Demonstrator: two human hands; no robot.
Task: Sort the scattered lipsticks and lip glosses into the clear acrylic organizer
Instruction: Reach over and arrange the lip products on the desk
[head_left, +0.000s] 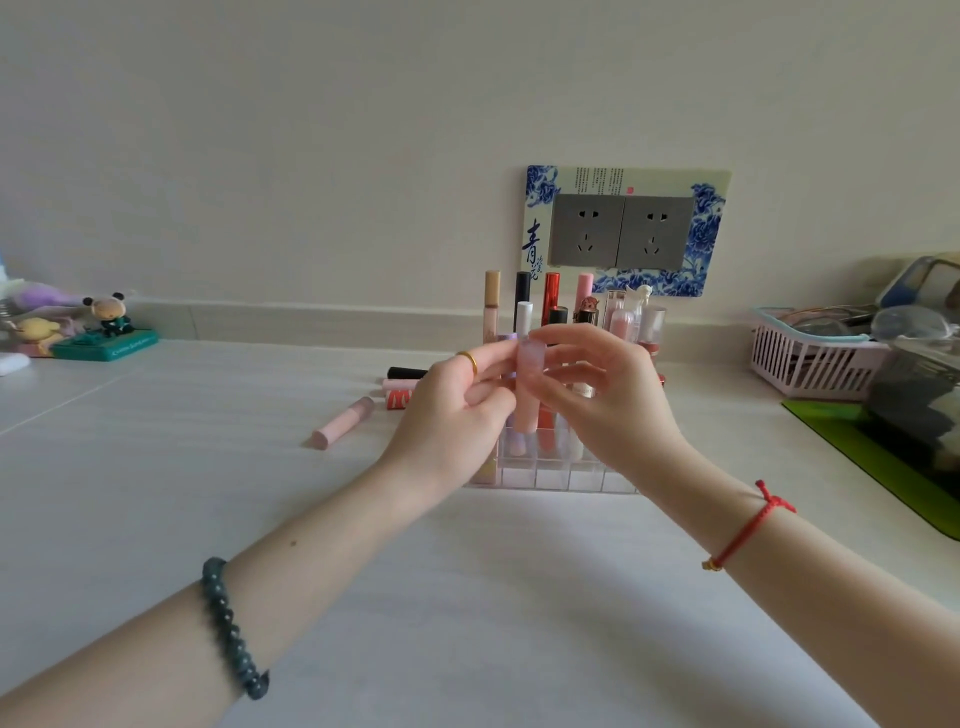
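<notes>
Both hands hold one pale pink lip gloss tube upright above the clear acrylic organizer. My left hand pinches it from the left, my right hand from the right near its top. Several lipsticks and glosses stand in the organizer's back rows, among them a red tube and a beige tube. On the table to the left lie a pink lipstick, a black tube, a pink tube and a red one, partly hidden by my left hand.
A pink slotted basket with clutter stands at the right, beside a green mat under dark objects. Small figurines sit at the far left by the wall. A wall socket plate is behind the organizer.
</notes>
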